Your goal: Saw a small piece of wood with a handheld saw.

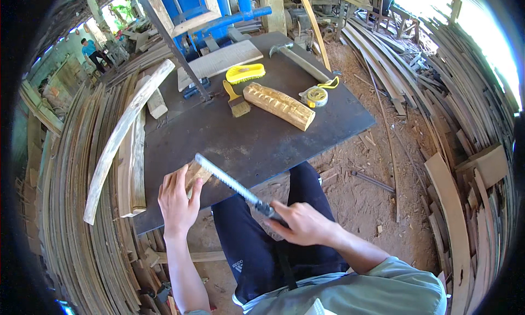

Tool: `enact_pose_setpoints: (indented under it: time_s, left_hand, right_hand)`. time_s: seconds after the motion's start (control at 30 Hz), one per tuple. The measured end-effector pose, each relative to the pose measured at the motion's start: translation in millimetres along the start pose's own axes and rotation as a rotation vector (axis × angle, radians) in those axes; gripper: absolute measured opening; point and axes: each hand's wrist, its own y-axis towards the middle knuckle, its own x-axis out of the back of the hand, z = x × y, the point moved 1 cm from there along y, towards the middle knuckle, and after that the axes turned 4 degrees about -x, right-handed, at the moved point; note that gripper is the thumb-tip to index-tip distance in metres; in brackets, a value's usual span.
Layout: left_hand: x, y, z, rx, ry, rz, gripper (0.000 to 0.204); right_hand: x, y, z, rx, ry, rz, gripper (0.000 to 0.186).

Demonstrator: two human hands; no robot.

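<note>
**woodnoob:** how are you holding everything there?

**me:** My left hand is pressed flat-ish over a small wood block at the near edge of the dark table, fingers wrapped around its left side, clamping it down. My right hand is closed tight on the handle of a saw, forearm coming in from the lower right. The blade runs up and left from my fist, and its far end sits on top of the block.

**woodnoob:** what's the block look like?

**me:** Pale, light brown, short, sitting right at the table edge above my knee. Honestly my palm covers most of it, so only 1 corner shows. The saw handle is buried in my fist too, and I can't make out the teeth.
</note>
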Motion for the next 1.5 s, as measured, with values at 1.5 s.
enact_pose_setpoints:
  time_s: [1.5]
  left_hand:
    - [-8, 3, 12, -0.017, -0.130, -0.183, 0.029]
  right_hand:
    - [-32, 67, 28, -0.042, -0.228, -0.072, 0.032]
